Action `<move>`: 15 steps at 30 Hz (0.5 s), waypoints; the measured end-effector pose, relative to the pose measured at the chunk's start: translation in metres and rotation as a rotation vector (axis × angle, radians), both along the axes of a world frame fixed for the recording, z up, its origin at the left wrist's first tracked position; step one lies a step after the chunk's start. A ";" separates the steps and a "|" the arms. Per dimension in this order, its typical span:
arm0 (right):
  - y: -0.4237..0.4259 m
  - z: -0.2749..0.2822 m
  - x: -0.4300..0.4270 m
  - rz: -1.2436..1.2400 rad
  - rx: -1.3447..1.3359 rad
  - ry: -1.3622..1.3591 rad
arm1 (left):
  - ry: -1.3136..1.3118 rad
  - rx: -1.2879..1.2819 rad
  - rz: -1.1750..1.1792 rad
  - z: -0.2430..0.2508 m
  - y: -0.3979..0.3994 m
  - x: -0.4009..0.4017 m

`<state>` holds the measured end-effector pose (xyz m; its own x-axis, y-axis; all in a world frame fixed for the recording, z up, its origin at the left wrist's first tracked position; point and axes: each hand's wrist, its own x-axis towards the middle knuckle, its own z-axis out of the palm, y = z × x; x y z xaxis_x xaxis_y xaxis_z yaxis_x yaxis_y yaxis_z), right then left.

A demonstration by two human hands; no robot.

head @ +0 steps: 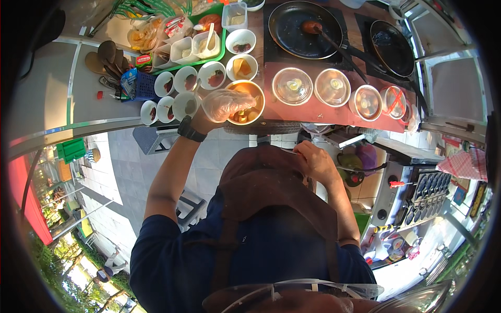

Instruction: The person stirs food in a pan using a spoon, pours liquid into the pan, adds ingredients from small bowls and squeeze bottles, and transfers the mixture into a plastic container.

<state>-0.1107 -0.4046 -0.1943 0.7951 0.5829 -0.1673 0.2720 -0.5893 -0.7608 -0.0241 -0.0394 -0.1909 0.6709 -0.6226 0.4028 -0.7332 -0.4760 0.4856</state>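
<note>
My left hand (229,105), in a clear plastic glove with a black watch at the wrist, reaches over a bowl (261,106) of orange-yellow food in pieces. Its fingertips cover part of the bowl, so whatever they hold or touch is hidden. Beside the glove stands a white cup (184,105); more white cups (211,74) with dark red contents are grouped to the left. Behind the bowl, a white cup (242,67) contains an orange-brown piece. My bare right hand (316,161) is low beside the brown apron (266,180), fingers curled; its grasp is unclear.
Lidded plastic tubs (292,87) line the red mat (313,116). A frying pan (305,29) with a sauce-coated ladle and a second pan (391,49) stand behind. At left are a green tray (224,43) of containers and a blue basket (145,87). A molded griddle (424,199) is at right.
</note>
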 end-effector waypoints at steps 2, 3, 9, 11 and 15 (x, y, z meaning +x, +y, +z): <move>0.000 0.000 0.000 -0.002 0.011 0.003 | -0.010 0.007 0.015 0.000 0.000 -0.001; 0.000 0.000 0.000 -0.001 0.012 -0.003 | -0.016 0.007 0.011 0.000 0.001 -0.001; 0.001 0.000 -0.001 0.007 0.004 -0.013 | 0.000 -0.056 0.079 -0.017 0.010 -0.005; 0.001 0.000 0.000 0.009 0.009 -0.012 | 0.014 -0.104 0.083 -0.021 0.014 -0.006; 0.002 0.000 0.000 0.012 0.016 -0.020 | 0.110 -0.143 0.127 -0.020 0.015 -0.009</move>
